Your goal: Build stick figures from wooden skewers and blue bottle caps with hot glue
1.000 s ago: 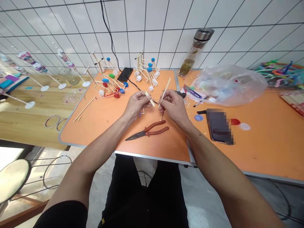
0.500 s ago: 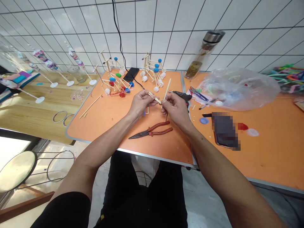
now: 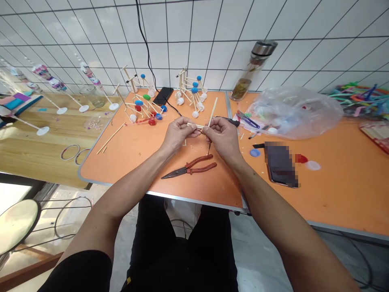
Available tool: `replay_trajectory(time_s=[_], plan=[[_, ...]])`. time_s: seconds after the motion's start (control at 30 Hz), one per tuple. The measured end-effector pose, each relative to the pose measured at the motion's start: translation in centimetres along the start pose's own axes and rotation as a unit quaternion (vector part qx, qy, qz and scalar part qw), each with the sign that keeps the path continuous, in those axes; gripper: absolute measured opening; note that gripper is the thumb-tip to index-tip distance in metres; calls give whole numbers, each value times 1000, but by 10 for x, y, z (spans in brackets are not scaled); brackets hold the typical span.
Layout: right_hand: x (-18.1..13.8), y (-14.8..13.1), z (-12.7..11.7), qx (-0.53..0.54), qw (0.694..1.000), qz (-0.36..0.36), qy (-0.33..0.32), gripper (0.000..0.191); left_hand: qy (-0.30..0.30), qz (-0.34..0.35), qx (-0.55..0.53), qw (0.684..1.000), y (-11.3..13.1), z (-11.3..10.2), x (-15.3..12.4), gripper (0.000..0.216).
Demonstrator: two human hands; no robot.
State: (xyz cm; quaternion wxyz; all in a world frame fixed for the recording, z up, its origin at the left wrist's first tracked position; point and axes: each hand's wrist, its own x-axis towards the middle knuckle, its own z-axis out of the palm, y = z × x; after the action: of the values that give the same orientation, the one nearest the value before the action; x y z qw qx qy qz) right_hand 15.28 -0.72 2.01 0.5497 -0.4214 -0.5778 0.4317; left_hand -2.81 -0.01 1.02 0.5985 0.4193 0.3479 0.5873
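My left hand (image 3: pixel 178 134) is closed, its thumb and fingers pinching short wooden sticks (image 3: pixel 195 126) that lie nearly level. Across from it, my right hand (image 3: pixel 223 136) pinches a longer wooden stick (image 3: pixel 213 109), which slants up from the fingertips. The sticks meet at the right fingertips; whether they are joined there is hidden. Below the hands, red-handled long-nose pliers (image 3: pixel 178 173) rest on the orange table (image 3: pixel 136 162) with handles apart. Behind my right hand, a dark tool (image 3: pixel 232 121) is mostly covered.
Stick models with coloured caps (image 3: pixel 142 105) (image 3: pixel 194 91) and a black phone (image 3: pixel 163 96) stand at the back. Rightward are a glass bottle (image 3: pixel 243 83), scissors (image 3: pixel 248 121), a plastic bag (image 3: pixel 291 113) and a blurred-out phone (image 3: pixel 281 164). Loose sticks (image 3: pixel 111 138) lie left.
The short sticks have turned from slanting to nearly level, and my hands have drawn slightly closer together. The whole view has shifted a little; the pliers stay on the table.
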Motion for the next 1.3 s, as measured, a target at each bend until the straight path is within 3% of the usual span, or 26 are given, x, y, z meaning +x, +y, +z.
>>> replay_trajectory(time_s=[0.23, 0.43, 0.57, 0.8, 0.97, 1.3], plan=[[2, 1, -7, 58, 995, 70, -39, 32, 5, -22, 53, 998, 7, 3, -5, 30], [0, -1, -6, -101, 994, -25, -25, 12, -45, -27, 175, 983, 17, 7, -11, 19], [-3, -3, -4, -111, 993, -32, -34, 11, -59, -16, 222, 973, 19, 9, -11, 16], [6, 4, -8, -10, 1000, 7, -25, 24, -54, -35, 180, 982, 23, 1, -6, 18], [8, 5, -12, 3, 1000, 13, -28, 35, -66, -48, 167, 983, 24, -1, -5, 17], [3, -1, -8, -20, 999, -10, -41, 37, -84, -45, 203, 974, 25, 4, -8, 13]])
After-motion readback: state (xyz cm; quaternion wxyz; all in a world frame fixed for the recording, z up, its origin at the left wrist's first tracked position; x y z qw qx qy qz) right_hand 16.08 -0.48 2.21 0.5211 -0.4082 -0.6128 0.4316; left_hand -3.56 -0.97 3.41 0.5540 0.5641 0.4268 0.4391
